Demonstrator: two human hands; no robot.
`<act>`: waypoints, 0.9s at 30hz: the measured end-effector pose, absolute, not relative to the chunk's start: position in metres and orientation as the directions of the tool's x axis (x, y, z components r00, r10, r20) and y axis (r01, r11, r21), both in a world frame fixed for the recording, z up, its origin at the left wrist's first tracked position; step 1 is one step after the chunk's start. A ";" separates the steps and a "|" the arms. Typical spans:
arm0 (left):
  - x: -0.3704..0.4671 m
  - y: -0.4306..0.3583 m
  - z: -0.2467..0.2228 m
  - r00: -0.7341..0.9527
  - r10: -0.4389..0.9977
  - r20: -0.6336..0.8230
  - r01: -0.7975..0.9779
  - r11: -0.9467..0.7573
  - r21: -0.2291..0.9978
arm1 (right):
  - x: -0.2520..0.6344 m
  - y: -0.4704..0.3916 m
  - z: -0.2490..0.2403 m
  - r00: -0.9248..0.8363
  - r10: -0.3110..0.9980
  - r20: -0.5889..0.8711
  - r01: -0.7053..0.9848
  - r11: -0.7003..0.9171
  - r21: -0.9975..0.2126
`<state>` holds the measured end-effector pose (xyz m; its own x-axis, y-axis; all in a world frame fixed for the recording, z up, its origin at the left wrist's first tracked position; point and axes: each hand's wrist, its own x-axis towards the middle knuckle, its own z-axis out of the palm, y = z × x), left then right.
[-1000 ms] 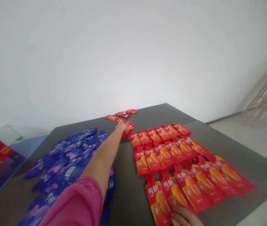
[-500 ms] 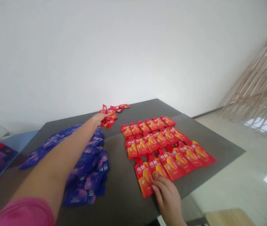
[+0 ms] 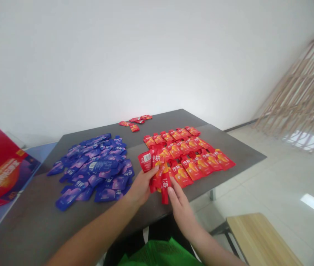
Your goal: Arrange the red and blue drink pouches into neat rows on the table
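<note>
A bunch of red pouches [image 3: 157, 159] is gripped in my left hand [image 3: 141, 184], above the dark table near its front edge. One pouch in the bunch shows its barcode side. My right hand [image 3: 178, 197] has its fingers at the lower right of the bunch, against a red pouch [image 3: 165, 188] that hangs downward. Just beyond and to the right, red-orange pouches [image 3: 192, 168] lie in three overlapping rows. Left of my hands is a loose heap of blue-purple pouches [image 3: 98, 166].
A few red pouches [image 3: 134, 127] lie at the back of the table [image 3: 90, 130], near the white wall. A red box [image 3: 2, 166] stands at the left on a blue surface. A wooden stool [image 3: 259, 236] is at the lower right, and bamboo-like racks [image 3: 306, 88] lean beyond.
My left hand has come back from the far pile with a bunch of red pouches. My right hand has left the front row and met the bunch. The far pile is smaller.
</note>
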<state>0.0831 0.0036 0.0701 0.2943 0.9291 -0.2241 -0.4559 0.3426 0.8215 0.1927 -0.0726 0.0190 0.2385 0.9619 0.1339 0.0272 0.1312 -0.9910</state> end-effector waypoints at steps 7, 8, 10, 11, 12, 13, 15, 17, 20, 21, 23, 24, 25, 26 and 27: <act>0.083 -0.009 0.057 0.170 0.972 -0.159 -0.584 0.230 0.779 | 0.205 -0.081 0.028 0.291 0.950 0.115 0.152 0.072 -0.986; 0.082 -0.010 0.056 0.157 0.975 -0.158 -0.586 0.221 0.780 | 0.209 -0.080 0.031 0.290 0.949 0.121 0.187 0.068 -0.980; 0.081 -0.011 0.055 0.145 0.976 -0.164 -0.580 0.218 0.785 | 0.220 -0.076 0.037 0.276 0.952 0.131 0.256 0.059 -0.965; 0.079 -0.011 0.055 0.143 0.975 -0.169 -0.577 0.221 0.786 | 0.226 -0.074 0.040 0.267 0.954 0.136 0.288 0.056 -0.956; 0.078 -0.011 0.054 0.138 0.975 -0.174 -0.577 0.222 0.786 | 0.233 -0.072 0.045 0.252 0.957 0.142 0.321 0.055 -0.945; 0.076 -0.010 0.053 0.130 0.975 -0.178 -0.582 0.220 0.783 | 0.239 -0.070 0.049 0.227 0.963 0.148 0.357 0.059 -0.932; 0.072 -0.009 0.053 0.129 0.975 -0.183 -0.593 0.224 0.773 | 0.252 -0.066 0.062 0.126 0.980 0.151 0.439 0.081 -0.895; 0.068 -0.010 0.054 0.174 0.966 -0.192 -0.590 0.258 0.765 | 0.264 -0.060 0.076 -0.012 0.992 0.125 0.511 0.113 -0.852; 0.068 -0.021 0.054 0.317 0.921 -0.225 -0.518 0.367 0.773 | 0.278 -0.047 0.096 -0.157 0.987 0.033 0.525 0.112 -0.843; 0.070 -0.025 0.054 0.356 0.903 -0.239 -0.483 0.397 0.780 | 0.282 -0.042 0.101 -0.193 0.981 -0.019 0.500 0.082 -0.862; 0.076 -0.033 0.051 0.392 0.882 -0.263 -0.437 0.430 0.790 | 0.286 -0.030 0.104 -0.244 0.962 -0.126 0.400 -0.019 -0.916; 0.079 -0.036 0.049 0.382 0.883 -0.273 -0.438 0.433 0.788 | 0.286 -0.026 0.104 -0.242 0.957 -0.161 0.329 -0.075 -0.941; 0.082 -0.038 0.046 0.355 0.891 -0.282 -0.455 0.428 0.781 | 0.284 -0.022 0.101 -0.214 0.960 -0.182 0.243 -0.128 -0.962; 0.085 -0.039 0.044 0.313 0.904 -0.292 -0.483 0.416 0.771 | 0.282 -0.021 0.098 -0.163 0.968 -0.189 0.145 -0.166 -0.975; 0.088 -0.039 0.043 0.263 0.917 -0.300 -0.514 0.396 0.760 | 0.278 -0.021 0.093 -0.111 0.976 -0.186 0.046 -0.182 -0.982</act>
<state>0.0876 -0.0392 0.0426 0.2634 0.9169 -0.2998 -0.5143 0.3964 0.7605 0.2775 -0.0211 0.0929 -0.1112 0.9762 -0.1864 0.0456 -0.1823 -0.9822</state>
